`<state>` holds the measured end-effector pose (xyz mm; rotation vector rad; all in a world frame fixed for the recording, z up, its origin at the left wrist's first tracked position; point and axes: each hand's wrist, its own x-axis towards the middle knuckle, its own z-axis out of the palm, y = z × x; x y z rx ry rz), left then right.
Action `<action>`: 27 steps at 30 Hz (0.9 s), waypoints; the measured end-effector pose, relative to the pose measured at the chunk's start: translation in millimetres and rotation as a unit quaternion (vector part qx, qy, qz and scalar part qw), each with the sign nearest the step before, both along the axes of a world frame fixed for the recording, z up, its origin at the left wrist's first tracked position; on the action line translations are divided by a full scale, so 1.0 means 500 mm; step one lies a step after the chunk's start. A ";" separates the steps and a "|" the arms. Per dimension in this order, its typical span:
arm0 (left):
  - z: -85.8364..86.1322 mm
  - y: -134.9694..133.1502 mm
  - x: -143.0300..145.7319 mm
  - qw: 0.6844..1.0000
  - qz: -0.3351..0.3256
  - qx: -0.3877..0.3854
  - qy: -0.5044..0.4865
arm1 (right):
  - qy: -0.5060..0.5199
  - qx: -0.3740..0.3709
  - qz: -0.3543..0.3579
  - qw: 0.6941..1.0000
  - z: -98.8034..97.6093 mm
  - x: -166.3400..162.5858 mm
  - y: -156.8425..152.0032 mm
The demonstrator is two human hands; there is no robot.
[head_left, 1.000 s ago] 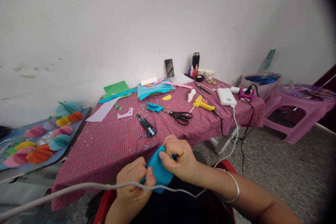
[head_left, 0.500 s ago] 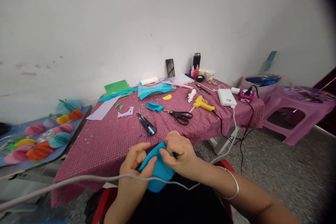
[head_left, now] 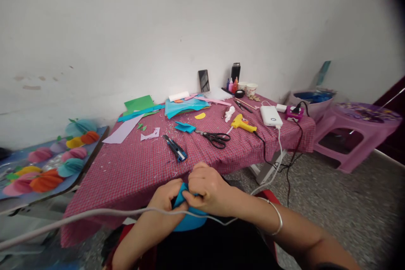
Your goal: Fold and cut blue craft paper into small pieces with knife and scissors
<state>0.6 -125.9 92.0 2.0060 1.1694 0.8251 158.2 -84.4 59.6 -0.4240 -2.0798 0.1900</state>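
Over my lap, just in front of the table edge, both hands grip a sheet of blue paper (head_left: 190,222). My left hand (head_left: 166,202) is closed on its left side, thumb laid across the front. On the upper edge, the fingers of my right hand (head_left: 205,187) are curled and pinch the paper, hiding part of it. A white cable (head_left: 126,211) passes in front of the paper and my left hand. Nearest on the table are a blue utility knife (head_left: 175,148), black-handled scissors (head_left: 217,138) and a folded blue paper piece (head_left: 185,127).
A yellow glue gun (head_left: 243,123) and a white power bank (head_left: 271,116) with cables lie on the checked tablecloth (head_left: 126,173). Coloured paper sheets (head_left: 183,107) are at the back. Paper fruit shapes (head_left: 47,180) cover a board at left. A pink stool (head_left: 354,135) stands right.
Both hands have drawn closer together and shifted slightly left. The blue paper is bunched more between them, with less of its upper part showing.
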 end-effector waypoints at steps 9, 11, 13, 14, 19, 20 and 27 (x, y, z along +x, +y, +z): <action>-0.025 0.059 -0.098 0.941 0.153 -0.196 -0.229 | -0.015 -0.332 0.151 0.931 0.056 0.115 0.085; -0.044 0.078 -0.102 0.904 0.187 -0.188 -0.336 | 0.105 -0.413 0.173 0.888 0.044 0.110 0.097; -0.063 0.090 -0.093 0.884 0.191 -0.166 -0.392 | 0.175 -0.470 0.204 0.841 0.027 0.088 0.096; -0.072 0.093 -0.086 0.884 0.185 -0.162 -0.399 | 0.192 -0.493 0.206 0.823 0.018 0.074 0.091; -0.105 0.090 -0.069 0.909 0.179 -0.129 -0.355 | 0.239 -0.567 0.117 0.780 -0.004 0.024 0.068; -0.110 0.090 -0.071 0.909 0.188 -0.116 -0.353 | 0.248 -0.562 0.095 0.783 -0.004 0.022 0.068; -0.112 0.083 -0.065 0.908 0.280 -0.029 -0.310 | 0.279 -0.484 0.038 0.828 0.008 0.041 0.083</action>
